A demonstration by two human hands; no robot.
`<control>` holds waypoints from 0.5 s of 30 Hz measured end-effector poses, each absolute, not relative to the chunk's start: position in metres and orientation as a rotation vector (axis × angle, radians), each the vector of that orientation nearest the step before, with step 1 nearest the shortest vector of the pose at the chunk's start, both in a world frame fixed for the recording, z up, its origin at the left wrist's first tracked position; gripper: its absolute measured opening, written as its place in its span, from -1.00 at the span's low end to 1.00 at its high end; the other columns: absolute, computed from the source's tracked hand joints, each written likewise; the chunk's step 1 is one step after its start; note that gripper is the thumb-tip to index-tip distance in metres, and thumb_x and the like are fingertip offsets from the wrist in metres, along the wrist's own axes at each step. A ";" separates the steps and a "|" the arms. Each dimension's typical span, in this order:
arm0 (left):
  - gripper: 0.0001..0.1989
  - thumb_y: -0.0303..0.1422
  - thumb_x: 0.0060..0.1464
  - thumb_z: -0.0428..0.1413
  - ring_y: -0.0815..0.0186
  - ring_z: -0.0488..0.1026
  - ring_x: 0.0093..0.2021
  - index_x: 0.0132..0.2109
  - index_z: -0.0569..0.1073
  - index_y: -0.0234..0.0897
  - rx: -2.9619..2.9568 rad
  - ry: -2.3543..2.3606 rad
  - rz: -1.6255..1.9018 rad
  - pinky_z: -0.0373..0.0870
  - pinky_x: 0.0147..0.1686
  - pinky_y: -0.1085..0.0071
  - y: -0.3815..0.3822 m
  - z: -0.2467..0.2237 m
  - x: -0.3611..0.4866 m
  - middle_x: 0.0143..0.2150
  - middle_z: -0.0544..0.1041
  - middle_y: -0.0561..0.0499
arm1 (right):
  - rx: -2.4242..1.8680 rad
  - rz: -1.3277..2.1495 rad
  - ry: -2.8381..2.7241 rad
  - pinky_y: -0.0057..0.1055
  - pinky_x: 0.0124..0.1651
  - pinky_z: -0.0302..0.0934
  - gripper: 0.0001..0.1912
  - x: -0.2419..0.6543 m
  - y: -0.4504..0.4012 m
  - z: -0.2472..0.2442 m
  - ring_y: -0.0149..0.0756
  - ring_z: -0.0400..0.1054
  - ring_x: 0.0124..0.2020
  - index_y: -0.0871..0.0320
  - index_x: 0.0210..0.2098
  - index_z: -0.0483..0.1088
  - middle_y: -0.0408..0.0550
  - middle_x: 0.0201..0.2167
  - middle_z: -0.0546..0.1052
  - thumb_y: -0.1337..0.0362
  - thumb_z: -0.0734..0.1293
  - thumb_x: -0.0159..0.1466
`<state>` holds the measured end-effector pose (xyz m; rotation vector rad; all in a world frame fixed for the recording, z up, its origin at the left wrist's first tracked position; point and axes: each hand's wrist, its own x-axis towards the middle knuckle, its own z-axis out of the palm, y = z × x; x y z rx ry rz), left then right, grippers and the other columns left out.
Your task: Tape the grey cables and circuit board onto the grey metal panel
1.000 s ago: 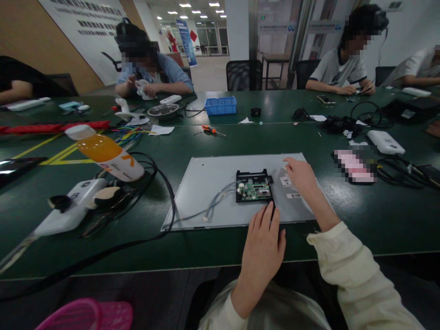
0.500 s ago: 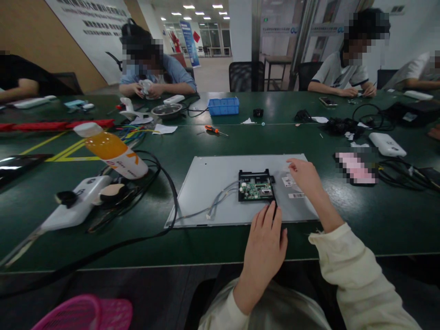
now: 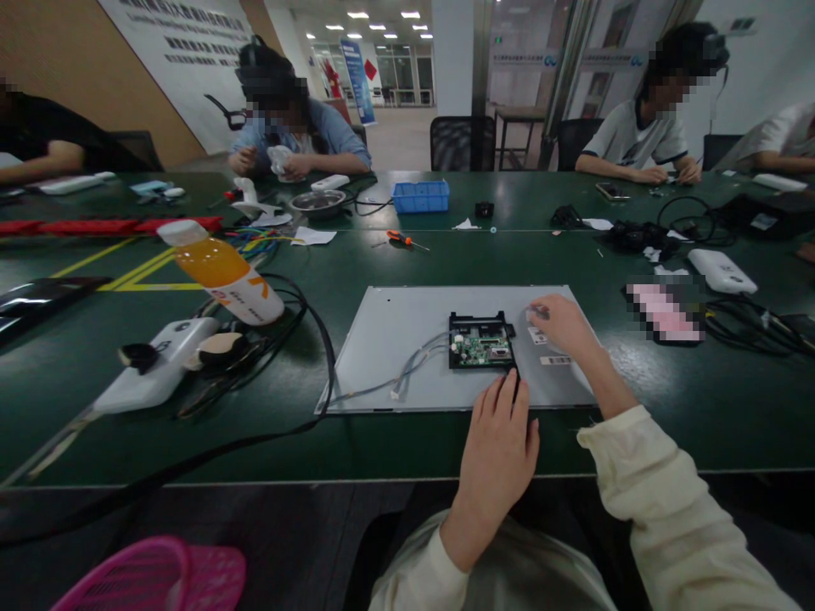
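Observation:
A flat grey panel [image 3: 407, 322] lies on the green table in front of me. On it sits a black frame [image 3: 452, 319] holding a green circuit board [image 3: 468, 350]. Thin grey cables [image 3: 420, 360] run from the board toward the left. My left hand [image 3: 498, 441] rests palm down at the panel's near edge, its outstretched fingers touching the frame's lower right corner. Over the right part of the panel, beside white labels [image 3: 556, 361], my right hand [image 3: 561, 324] has its fingertips pinched together. Whatever they may hold is too small to make out.
Left of the panel are an orange drink bottle [image 3: 220, 270], a white power strip [image 3: 159, 365] and a black cable [image 3: 318, 331]. Beyond lie a screwdriver [image 3: 406, 240] and a blue basket [image 3: 420, 197]. A phone [image 3: 662, 312] lies right. Co-workers sit opposite.
My right hand has shifted slightly left and down over the panel, its fingertips lower. My left hand stays at the frame's corner. The whole view has shifted a little.

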<state>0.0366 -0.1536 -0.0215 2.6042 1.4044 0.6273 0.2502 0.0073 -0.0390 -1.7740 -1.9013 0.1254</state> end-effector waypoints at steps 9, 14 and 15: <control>-0.53 -0.36 0.26 -0.05 0.11 0.18 0.30 0.28 0.19 -0.32 2.616 1.417 0.621 0.19 0.26 0.11 -0.155 -0.023 0.037 0.35 0.18 -0.15 | -1.755 0.195 -1.884 -0.37 -0.15 0.23 -0.83 0.250 0.009 -0.038 -0.31 0.38 -0.33 0.18 -0.28 0.55 -0.05 -0.37 0.52 0.31 0.33 0.17; -0.54 -0.36 0.26 -0.05 0.10 0.17 0.30 0.27 0.19 -0.32 2.613 1.416 0.634 0.17 0.26 0.11 -0.156 -0.022 0.037 0.36 0.17 -0.15 | -1.703 0.192 -1.830 -0.28 -0.05 0.24 -0.85 0.252 0.005 -0.028 -0.24 0.41 -0.20 0.16 -0.34 0.55 0.00 -0.27 0.56 0.30 0.33 0.16; -0.54 -0.37 0.26 -0.05 0.10 0.17 0.30 0.27 0.20 -0.32 2.612 1.420 0.639 0.17 0.26 0.11 -0.156 -0.022 0.037 0.36 0.17 -0.15 | -1.688 0.191 -1.814 -0.27 -0.04 0.24 -0.85 0.251 0.004 -0.025 -0.21 0.41 -0.15 0.16 -0.34 0.55 0.02 -0.22 0.56 0.29 0.32 0.16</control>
